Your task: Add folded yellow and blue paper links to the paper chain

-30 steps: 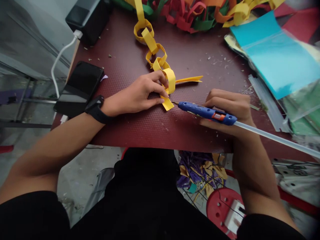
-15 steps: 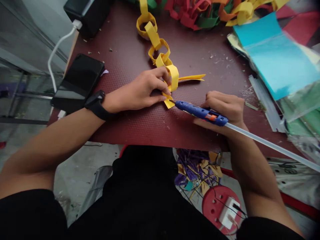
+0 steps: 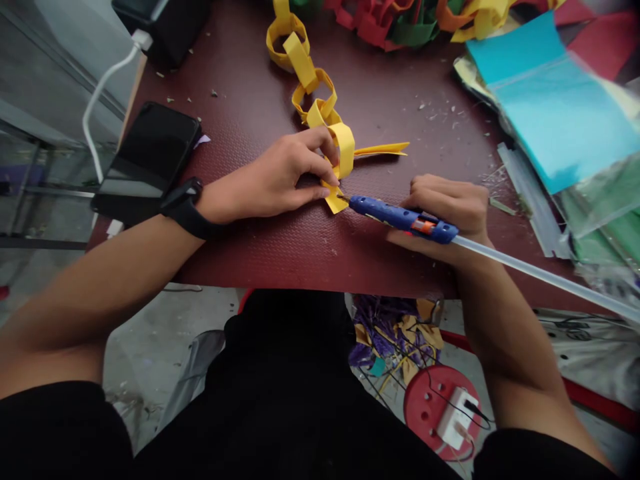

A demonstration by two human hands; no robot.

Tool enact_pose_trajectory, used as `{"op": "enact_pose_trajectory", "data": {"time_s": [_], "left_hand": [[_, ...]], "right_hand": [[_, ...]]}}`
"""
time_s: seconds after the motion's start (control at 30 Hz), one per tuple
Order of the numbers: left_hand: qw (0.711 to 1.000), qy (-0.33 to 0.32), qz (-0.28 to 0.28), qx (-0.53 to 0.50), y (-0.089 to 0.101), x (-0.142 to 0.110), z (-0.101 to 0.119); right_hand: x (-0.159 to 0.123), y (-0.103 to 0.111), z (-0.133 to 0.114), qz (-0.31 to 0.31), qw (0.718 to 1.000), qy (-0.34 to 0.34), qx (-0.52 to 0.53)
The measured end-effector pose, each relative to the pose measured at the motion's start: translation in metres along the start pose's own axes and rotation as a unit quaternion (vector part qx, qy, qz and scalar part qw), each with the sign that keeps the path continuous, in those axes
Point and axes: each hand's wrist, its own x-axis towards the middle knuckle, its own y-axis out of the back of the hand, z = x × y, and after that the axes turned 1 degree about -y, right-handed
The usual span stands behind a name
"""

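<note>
My left hand (image 3: 295,170) pinches a yellow paper strip (image 3: 337,201), whose free end sticks out past the fingertips over the table. The strip curls up through the last link of a yellow paper chain (image 3: 302,61), which runs away toward the far edge. My right hand (image 3: 447,207) is closed around a blue hot glue gun (image 3: 400,215), its nozzle at the strip's end. A long clear glue stick (image 3: 540,275) juts from the gun's back. Beyond the left fingers lies another folded yellow strip (image 3: 383,150).
A black phone (image 3: 150,157) and a black box with a white cable (image 3: 97,100) are at left. Coloured paper chains (image 3: 380,23) lie at the back. Blue paper sheets (image 3: 565,107) and clear glue sticks (image 3: 535,200) are at right. Below is a red cable reel (image 3: 425,400).
The view has shifted slightly. Both hands stay nearly in place, with the glue gun's nozzle still at the end of the yellow strip.
</note>
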Motion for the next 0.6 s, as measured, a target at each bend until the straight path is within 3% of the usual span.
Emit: {"op": "enact_pose_trajectory", "data": {"time_s": [0.23, 0.6], "left_hand": [[1.0, -0.009, -0.016, 0.01, 0.003, 0.0, 0.001], [1.0, 0.012, -0.013, 0.013, 0.002, -0.001, 0.001]], "right_hand": [[-0.001, 0.0, -0.001, -0.058, 0.996, -0.058, -0.031], [-0.003, 0.019, -0.012, -0.085, 0.994, -0.073, 0.019]]}}
